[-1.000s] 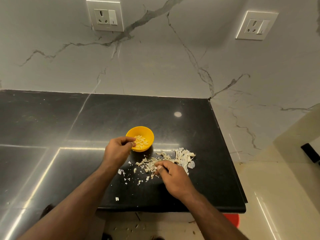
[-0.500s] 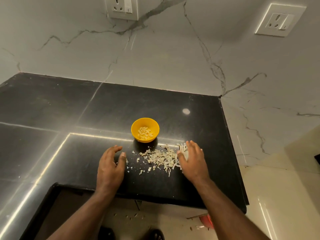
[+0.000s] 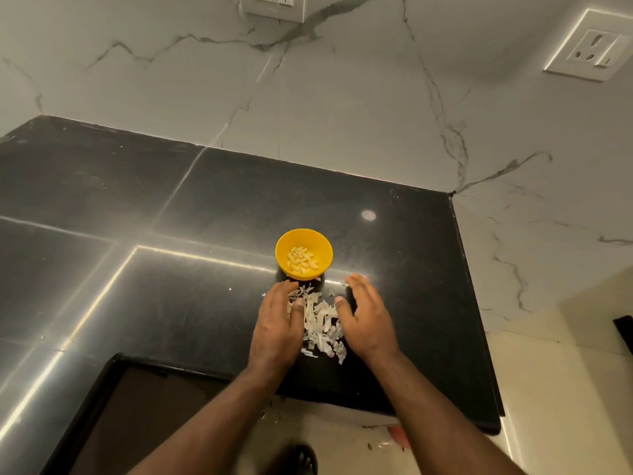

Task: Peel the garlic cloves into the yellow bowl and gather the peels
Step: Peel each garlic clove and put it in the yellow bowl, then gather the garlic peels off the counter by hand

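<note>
Garlic peels (image 3: 320, 325) heaped near the black countertop's (image 3: 411, 269) front edge, just in front of yellow bowl (image 3: 303, 253) holding peeled cloves (image 3: 302, 260); left hand (image 3: 279, 325) and right hand (image 3: 366, 320) flat-fingered, flanking the heap, gripping nothing; peels look papery, featherlight, easily scattered; scoop from both sides.

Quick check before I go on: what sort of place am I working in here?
Most likely a home kitchen: a polished black stone countertop, a white marble-look wall with switched sockets, and a small yellow bowl of peeled garlic cloves.
</note>
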The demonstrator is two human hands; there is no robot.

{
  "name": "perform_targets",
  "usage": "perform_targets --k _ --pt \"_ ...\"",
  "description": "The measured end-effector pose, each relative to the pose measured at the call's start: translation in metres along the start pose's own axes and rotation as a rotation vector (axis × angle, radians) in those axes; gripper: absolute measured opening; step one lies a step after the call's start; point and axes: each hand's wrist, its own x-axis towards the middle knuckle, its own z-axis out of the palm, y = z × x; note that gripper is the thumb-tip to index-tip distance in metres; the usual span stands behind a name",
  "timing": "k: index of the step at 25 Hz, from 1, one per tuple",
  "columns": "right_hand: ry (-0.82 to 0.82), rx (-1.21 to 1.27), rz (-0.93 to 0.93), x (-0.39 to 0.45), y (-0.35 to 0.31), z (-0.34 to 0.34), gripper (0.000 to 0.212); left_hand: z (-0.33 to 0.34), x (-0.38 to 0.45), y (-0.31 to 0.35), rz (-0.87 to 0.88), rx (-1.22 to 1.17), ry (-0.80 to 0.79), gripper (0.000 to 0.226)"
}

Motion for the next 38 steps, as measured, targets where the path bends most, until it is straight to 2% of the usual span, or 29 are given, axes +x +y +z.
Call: perform_targets --k 3,7,10,13,16,19,21,23,26,28,31,34,36,38 --pt "-0.078 -0.110 0.054 0.016 0.005 -0.005 0.059 -0.009 0.008 -0.002 0.028 -0.031 -0.018 0.031" --pt "-0.256 -0.065 -0.101 0.009 -0.025 0.023 0.073 -0.020 0.035 -0.009 0.040 0.063 -0.183 0.042" --pt "-0.237 -0.006 -0.090 0.019 -0.028 0.018 0.061 -0.023 0.058 -0.005 0.026 0.155 -0.268 0.048" --pt "-0.228 -0.111 -0.050 0.035 -0.021 0.011 0.056 -0.034 0.070 -0.007 0.061 0.240 -0.260 0.048" --pt "-0.321 -0.209 -0.116 0.034 -0.030 0.020 0.068 -0.052 0.072 -0.028 0.079 0.310 -0.174 0.040" --pt "-0.404 -0.150 -0.190 0.021 -0.043 0.029 0.068 -0.059 0.070 -0.041 0.080 0.342 -0.207 0.041" --pt "-0.313 -0.025 -0.137 0.015 -0.043 0.020 0.062 -0.053 0.068 -0.037 0.127 0.327 -0.269 0.042" --pt "-0.087 0.063 -0.005 0.005 -0.030 0.007 0.054 -0.042 0.067 -0.028 0.198 0.322 -0.338 0.044" --pt "0.094 0.001 0.178 -0.033 -0.012 0.009 0.058 -0.024 0.062 -0.017 0.281 0.350 -0.426 0.054" --pt "0.136 -0.023 0.229 -0.056 -0.014 0.029 0.063 -0.015 0.051 -0.012 0.306 0.342 -0.449 0.058" --pt "0.137 0.112 0.257 -0.046 -0.045 0.057 0.071 -0.015 0.033 -0.006 0.197 0.134 -0.397 0.048" --pt "0.106 0.372 0.245 -0.027 -0.080 0.062 0.057 -0.031 0.027 -0.004 0.078 -0.059 -0.315 0.038" --pt "0.177 0.410 0.215 -0.022 -0.078 0.049 0.042 -0.053 0.030 -0.011 0.096 -0.014 -0.308 0.042" --pt "0.178 0.282 0.177 -0.013 -0.061 0.027 0.037 -0.078 0.033 -0.023 0.138 0.170 -0.400 0.063"
